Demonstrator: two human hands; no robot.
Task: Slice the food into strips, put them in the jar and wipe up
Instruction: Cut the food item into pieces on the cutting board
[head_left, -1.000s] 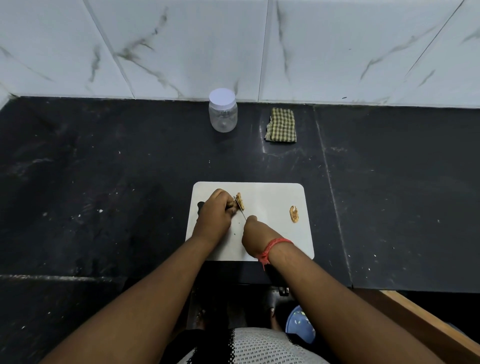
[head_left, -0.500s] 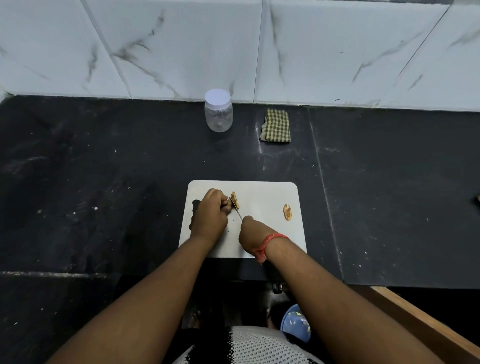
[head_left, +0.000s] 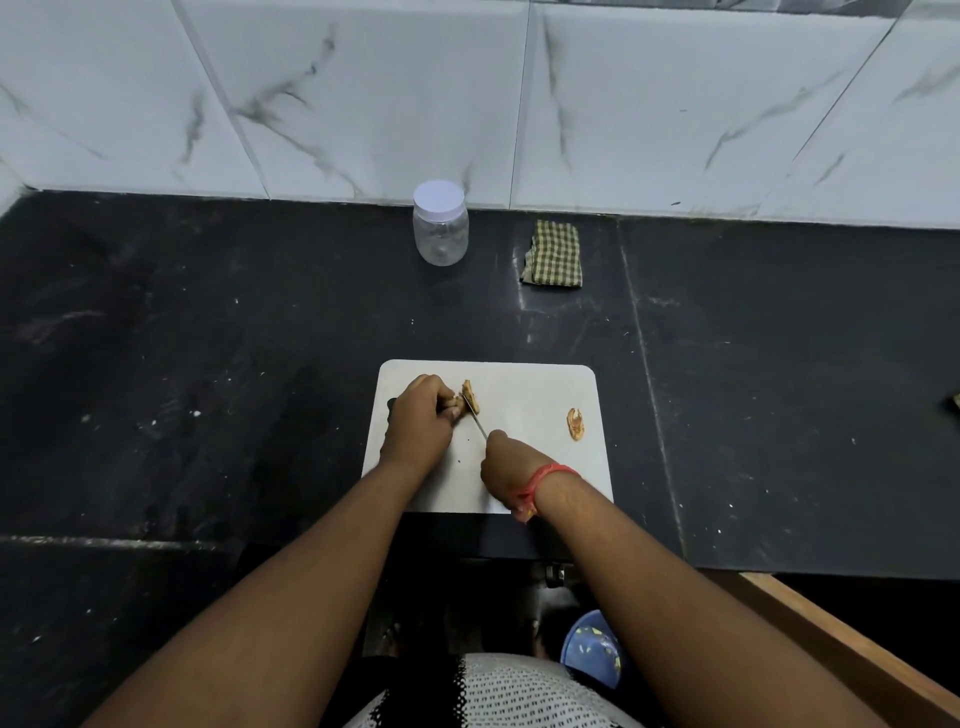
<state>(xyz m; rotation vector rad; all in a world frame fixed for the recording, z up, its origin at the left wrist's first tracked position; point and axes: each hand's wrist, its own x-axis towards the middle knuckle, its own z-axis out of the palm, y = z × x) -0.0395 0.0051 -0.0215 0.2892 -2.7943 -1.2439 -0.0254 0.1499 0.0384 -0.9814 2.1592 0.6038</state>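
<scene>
Head view: we slice food on the cutting board (head_left: 524, 467).
Our left hand (head_left: 420, 423) pinches the food piece (head_left: 459, 402); our right hand (head_left: 506, 465) grips the knife (head_left: 475, 418).

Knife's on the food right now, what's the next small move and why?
Probably press the knife down through the food: the left hand pins it on the cutting board, the right hand grips the handle, and the blade sits across the piece.

white board (head_left: 540, 467); black counter (head_left: 208, 364); green-checked cloth (head_left: 554, 253); clear jar (head_left: 440, 234), white lid (head_left: 439, 197); red wristband (head_left: 545, 480)
</scene>
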